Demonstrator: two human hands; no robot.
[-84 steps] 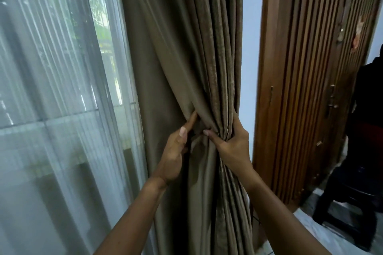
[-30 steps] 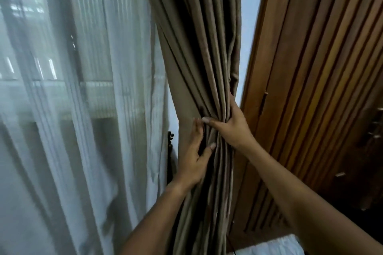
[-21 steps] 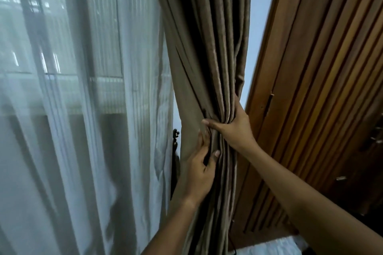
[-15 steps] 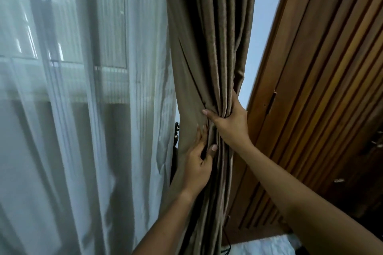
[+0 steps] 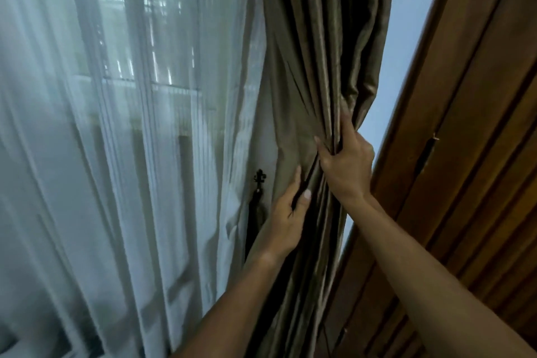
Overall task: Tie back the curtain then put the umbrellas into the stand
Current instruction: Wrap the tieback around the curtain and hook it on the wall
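A heavy olive-brown curtain (image 5: 319,52) hangs gathered into folds in the middle of the view. My right hand (image 5: 347,166) is clenched around the bunched folds at about mid height. Just below and to the left, my left hand (image 5: 286,219) presses on the curtain's left edge, fingers curled into a fold. A dark metal tie-back hook (image 5: 259,180) with a fleur-de-lis tip stands on the wall right beside my left hand, partly hidden by the fabric. No umbrellas and no stand are in view.
A sheer white curtain (image 5: 130,154) covers the window on the left. A ribbed wooden door (image 5: 465,168) fills the right side, with a strip of pale blue wall (image 5: 406,23) between it and the curtain.
The view has swung closer and leftward, and the bundle has been drawn towards the hook. My left hand slid lower along the curtain's left edge while my right hand kept its grip.
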